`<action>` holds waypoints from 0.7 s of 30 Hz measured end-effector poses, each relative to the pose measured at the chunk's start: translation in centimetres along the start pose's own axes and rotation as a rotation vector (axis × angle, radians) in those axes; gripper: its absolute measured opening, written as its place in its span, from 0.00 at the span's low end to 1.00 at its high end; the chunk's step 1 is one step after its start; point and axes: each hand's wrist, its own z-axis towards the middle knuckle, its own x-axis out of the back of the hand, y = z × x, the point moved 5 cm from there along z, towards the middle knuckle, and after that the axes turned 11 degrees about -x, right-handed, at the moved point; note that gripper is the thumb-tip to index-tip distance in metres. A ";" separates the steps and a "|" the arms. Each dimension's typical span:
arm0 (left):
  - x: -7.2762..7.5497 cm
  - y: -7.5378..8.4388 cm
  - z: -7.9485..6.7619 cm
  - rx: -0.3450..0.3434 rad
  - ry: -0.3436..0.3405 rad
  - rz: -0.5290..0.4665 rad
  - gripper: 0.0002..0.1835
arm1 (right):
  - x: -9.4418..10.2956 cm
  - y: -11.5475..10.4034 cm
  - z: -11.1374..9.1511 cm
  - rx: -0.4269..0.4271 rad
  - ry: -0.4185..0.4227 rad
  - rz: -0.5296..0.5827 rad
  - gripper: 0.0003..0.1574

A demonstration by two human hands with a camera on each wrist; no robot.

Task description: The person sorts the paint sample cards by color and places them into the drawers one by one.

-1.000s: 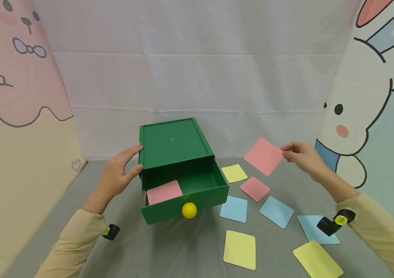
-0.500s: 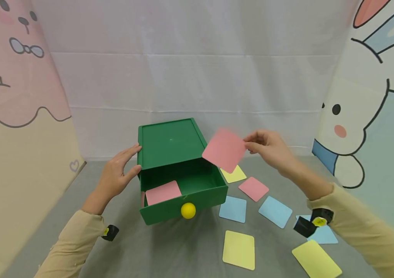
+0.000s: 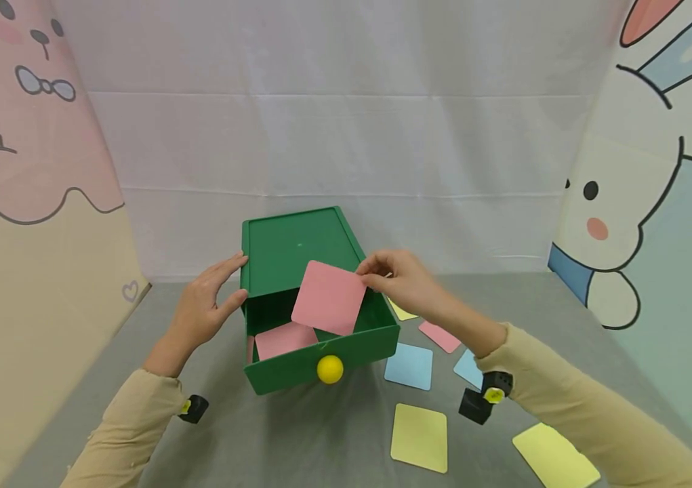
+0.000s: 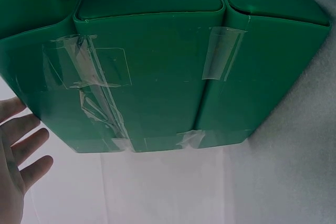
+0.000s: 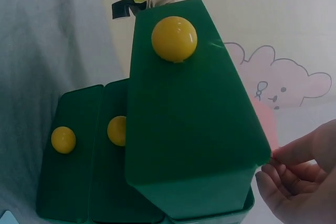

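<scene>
In the head view, my right hand (image 3: 403,281) pinches a pink card (image 3: 329,298) by its corner, over the pulled-out top drawer (image 3: 370,347) of a green drawer box (image 3: 291,251). Inside that drawer lies another pink card (image 3: 285,340), beside a sliver of pink at the left wall. A round yellow knob (image 3: 330,369) sits on the drawer front. My left hand (image 3: 205,308) rests with extended fingers against the box's left side. The left wrist view shows that taped side (image 4: 152,87). From the right wrist, the drawer front hides most of the held card.
To the right of the box lie a blue card (image 3: 409,367), a yellow card (image 3: 419,438), a pink card (image 3: 440,336) and another yellow card (image 3: 553,454). My right forearm passes above some cards. A white cloth (image 3: 346,135) hangs behind.
My right hand has carried the pink card leftward from above the loose cards, then down to the open drawer. The left hand and the box have stayed in place.
</scene>
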 end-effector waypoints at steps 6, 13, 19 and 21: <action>0.0 0.1 0.0 -0.001 -0.004 0.002 0.31 | -1.7 -0.1 0.5 0.036 -0.048 -0.041 0.07; 0.0 0.1 0.0 0.008 -0.008 0.009 0.30 | -3.1 -0.2 0.6 0.054 -0.123 -0.080 0.07; 0.1 0.2 0.1 0.011 -0.007 0.011 0.30 | -3.7 -0.4 0.4 0.066 -0.154 -0.154 0.07; 0.1 0.2 0.0 0.011 -0.006 0.008 0.30 | -3.8 -0.4 0.4 0.070 -0.158 -0.167 0.07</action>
